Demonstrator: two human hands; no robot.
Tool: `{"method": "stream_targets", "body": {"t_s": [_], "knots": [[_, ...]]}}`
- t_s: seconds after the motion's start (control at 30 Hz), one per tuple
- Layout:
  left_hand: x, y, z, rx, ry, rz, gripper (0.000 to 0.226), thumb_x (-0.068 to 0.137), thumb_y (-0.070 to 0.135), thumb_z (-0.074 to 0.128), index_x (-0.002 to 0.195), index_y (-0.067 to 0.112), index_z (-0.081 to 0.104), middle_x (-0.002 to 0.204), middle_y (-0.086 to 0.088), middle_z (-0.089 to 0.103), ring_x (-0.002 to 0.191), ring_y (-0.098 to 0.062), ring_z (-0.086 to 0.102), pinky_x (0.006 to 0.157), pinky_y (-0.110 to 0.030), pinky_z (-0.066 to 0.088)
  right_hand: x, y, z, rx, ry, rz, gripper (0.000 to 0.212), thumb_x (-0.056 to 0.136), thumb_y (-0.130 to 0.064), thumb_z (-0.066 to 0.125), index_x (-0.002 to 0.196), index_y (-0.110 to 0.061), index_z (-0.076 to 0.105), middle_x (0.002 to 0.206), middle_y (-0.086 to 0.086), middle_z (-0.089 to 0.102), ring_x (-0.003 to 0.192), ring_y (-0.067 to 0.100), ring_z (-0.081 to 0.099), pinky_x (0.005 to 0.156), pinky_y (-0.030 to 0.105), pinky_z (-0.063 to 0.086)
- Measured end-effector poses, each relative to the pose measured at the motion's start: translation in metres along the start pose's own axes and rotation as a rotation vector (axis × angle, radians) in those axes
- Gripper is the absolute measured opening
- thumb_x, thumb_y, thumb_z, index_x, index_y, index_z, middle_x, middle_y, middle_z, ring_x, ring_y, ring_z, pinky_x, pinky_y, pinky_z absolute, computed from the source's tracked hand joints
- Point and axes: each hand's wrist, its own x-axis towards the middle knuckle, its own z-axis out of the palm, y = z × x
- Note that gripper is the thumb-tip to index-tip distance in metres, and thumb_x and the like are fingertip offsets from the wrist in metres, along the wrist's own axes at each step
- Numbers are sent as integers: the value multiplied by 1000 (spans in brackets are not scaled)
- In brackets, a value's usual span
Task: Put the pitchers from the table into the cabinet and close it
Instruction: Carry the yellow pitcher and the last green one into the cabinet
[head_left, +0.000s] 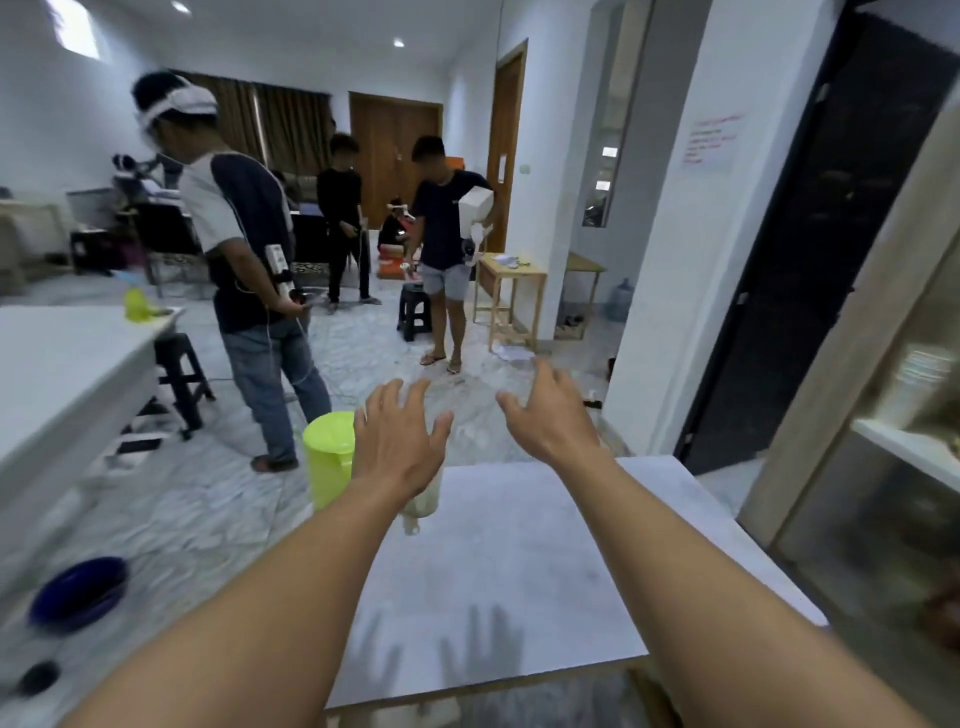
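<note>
A lime-green pitcher (328, 457) stands at the far left corner of the grey-white table (519, 561). Beside it, a pale cream pitcher (423, 503) is mostly hidden under my left hand (397, 441). That hand hovers over both pitchers with fingers spread, holding nothing. My right hand (553, 415) is raised above the table's far edge, fingers apart and empty. The cabinet (883, 467) with glass doors and a white shelf stands at the right.
Three people stand on the marble floor beyond the table. A long white table (62, 374) at the left carries another green pitcher (136, 304). A blue bowl (78, 592) sits at lower left. Black stools, a wooden side table and a dark doorway are nearby.
</note>
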Motion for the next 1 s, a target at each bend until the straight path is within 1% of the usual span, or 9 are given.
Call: {"method": "stream_targets", "body": {"t_s": [0.27,0.43,0.53,0.6,0.7,0.83,0.9,0.97,1.0], "knots": [[-1,-97,59,-128,-13,-314,64,91,47,53,144,16,34,144,-12,41,129,-34,37,103,-50,34,36,-6,137,103,-155,-14,62,96,-40,54,148,-17,31,147,15,40,132,35,42,101,45,43],[5,-145,116,-248,-30,-498,70,87,51,57,142,16,33,141,-10,40,127,-32,40,98,-45,38,58,13,220,190,-251,63,58,94,-39,59,143,-16,37,137,13,46,124,34,50,94,44,48],[14,-166,151,-336,13,-644,73,81,55,63,138,16,38,139,-7,44,125,-28,44,94,-39,39,72,31,261,242,-274,135,60,92,-40,62,141,-15,38,136,13,49,121,33,52,91,41,47],[20,-176,173,-402,46,-736,72,77,57,67,131,16,43,131,-6,51,118,-26,50,87,-33,38,79,43,286,260,-287,196,59,90,-41,63,138,-15,40,135,11,51,120,33,54,90,41,48],[28,-185,201,-494,47,-849,66,72,60,71,120,19,51,116,-1,60,106,-23,57,79,-30,38,86,55,320,308,-308,296,60,87,-45,64,135,-17,42,132,8,55,117,30,57,87,41,50],[33,-191,224,-537,62,-884,52,68,63,70,101,25,59,91,10,64,86,-16,59,68,-29,39,92,60,355,422,-294,397,59,83,-49,68,130,-18,49,122,4,63,110,27,61,86,40,52],[35,-191,228,-527,93,-894,43,69,64,67,89,27,62,79,16,63,76,-12,59,58,-25,37,96,60,367,495,-273,449,51,82,-48,70,121,-19,55,112,0,67,104,24,63,81,37,51],[39,-193,231,-527,148,-905,41,70,63,66,77,23,62,70,11,63,67,-5,58,52,-23,35,100,60,378,574,-260,488,35,83,-44,72,107,-21,60,98,-5,68,95,21,65,71,31,47],[42,-193,233,-532,171,-903,42,72,62,66,73,20,61,67,8,63,63,-4,57,50,-23,35,102,60,382,608,-247,495,30,83,-43,72,101,-21,62,93,-6,68,91,19,65,70,30,45]]}}
